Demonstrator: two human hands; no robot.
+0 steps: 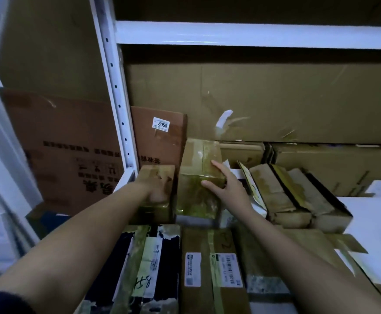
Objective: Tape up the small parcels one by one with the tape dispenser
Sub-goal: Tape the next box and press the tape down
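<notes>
The right hand (pixel 226 186) is lying on a small taped parcel (pixel 199 177) in the middle of the shelf, with straight, spread fingers pressing across its top and right edge and the thumb pointing left over its near upper edge. The parcel is wrapped in glossy yellowish tape and is sitting tilted, its far end higher. The left hand (pixel 160 189) is blurred; it is resting on a second small parcel (pixel 156 193) just to the left, touching its top, and whether its fingers are curling round it cannot be told. The two parcels are sitting side by side, almost touching.

Behind them a reddish-brown carton (pixel 160 137) is carrying a white sticker (pixel 161 124) reading "3055". Further left, past the white shelf post (pixel 114 91), a larger brown carton (pixel 67 150) is showing rows of printed characters upside down, too blurred to read. To the right a row of worn taped boxes (pixel 293 191) is leaning together. Nearer the camera, a dark package (pixel 139 268) is bearing a handwritten mark that begins "8", and a brown box (pixel 212 268) is carrying white shipping labels (pixel 226 273) with barcodes whose print is too small to read. A large plain carton (pixel 275 98) is filling the far back of the shelf.
</notes>
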